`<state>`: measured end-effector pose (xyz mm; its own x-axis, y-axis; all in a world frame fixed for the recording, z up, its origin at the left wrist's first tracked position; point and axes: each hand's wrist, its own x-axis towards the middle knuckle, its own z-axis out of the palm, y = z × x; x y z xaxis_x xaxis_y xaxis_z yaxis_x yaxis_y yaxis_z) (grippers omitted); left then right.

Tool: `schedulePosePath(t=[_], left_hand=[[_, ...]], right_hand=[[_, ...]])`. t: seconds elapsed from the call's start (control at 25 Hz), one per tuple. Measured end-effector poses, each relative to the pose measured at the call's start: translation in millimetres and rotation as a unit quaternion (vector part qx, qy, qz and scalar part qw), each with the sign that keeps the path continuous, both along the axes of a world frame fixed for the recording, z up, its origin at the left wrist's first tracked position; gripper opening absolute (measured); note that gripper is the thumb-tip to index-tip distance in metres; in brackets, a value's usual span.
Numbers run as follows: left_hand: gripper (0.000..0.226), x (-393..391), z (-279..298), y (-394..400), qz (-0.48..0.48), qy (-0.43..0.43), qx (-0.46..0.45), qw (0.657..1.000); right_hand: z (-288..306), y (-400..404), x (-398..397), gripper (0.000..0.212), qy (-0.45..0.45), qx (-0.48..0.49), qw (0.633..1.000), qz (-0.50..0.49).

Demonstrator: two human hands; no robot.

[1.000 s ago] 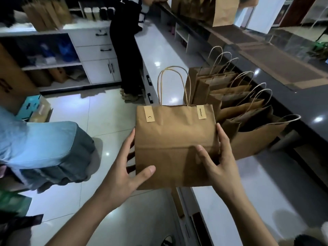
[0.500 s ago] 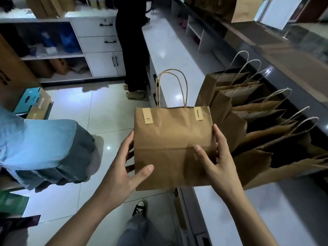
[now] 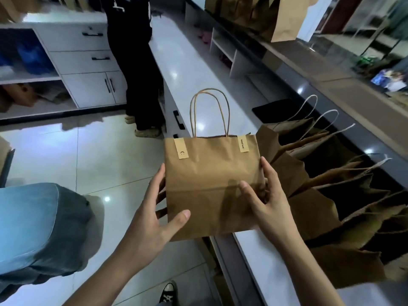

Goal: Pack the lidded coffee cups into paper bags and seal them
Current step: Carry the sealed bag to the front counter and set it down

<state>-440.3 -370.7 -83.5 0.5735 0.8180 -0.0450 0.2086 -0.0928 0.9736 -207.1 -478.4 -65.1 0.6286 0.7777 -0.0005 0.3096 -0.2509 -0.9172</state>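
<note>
White glossy bench (image 3: 260,257) is carrying open brown paper bags (image 3: 326,206) at right; just left, both hands, left (image 3: 152,219) and right (image 3: 265,199), are gripping a sticker-sealed brown paper handled bag (image 3: 212,184) upright. Keeping it level, supported underneath, should be protecting any cups.

Right sticker (image 3: 242,144) on paper bag (image 3: 212,184) — seemingly "Good luck".

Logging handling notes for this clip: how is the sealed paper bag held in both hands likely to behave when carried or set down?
The paper bag probably flexes: its face shows creases. It looks fairly light, since the left hand and right hand steady it with open fingers. The two stickers likely keep its top closed. Its contents can't be seen.
</note>
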Motion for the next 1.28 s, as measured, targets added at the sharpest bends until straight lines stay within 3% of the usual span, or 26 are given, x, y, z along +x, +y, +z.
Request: schedulePosePath(t=[0.72, 1.28], left_hand=[[0.096, 37, 12, 136, -0.006, -0.012, 0.023, 1.000], [0.095, 206, 48, 245, -0.006, -0.062, 0.090, 0.994]], right_hand=[[8, 144, 43, 0.071, -0.006, -0.020, 1.000, -0.023], [67, 253, 198, 0.071, -0.045, -0.027, 0.996, -0.068]])
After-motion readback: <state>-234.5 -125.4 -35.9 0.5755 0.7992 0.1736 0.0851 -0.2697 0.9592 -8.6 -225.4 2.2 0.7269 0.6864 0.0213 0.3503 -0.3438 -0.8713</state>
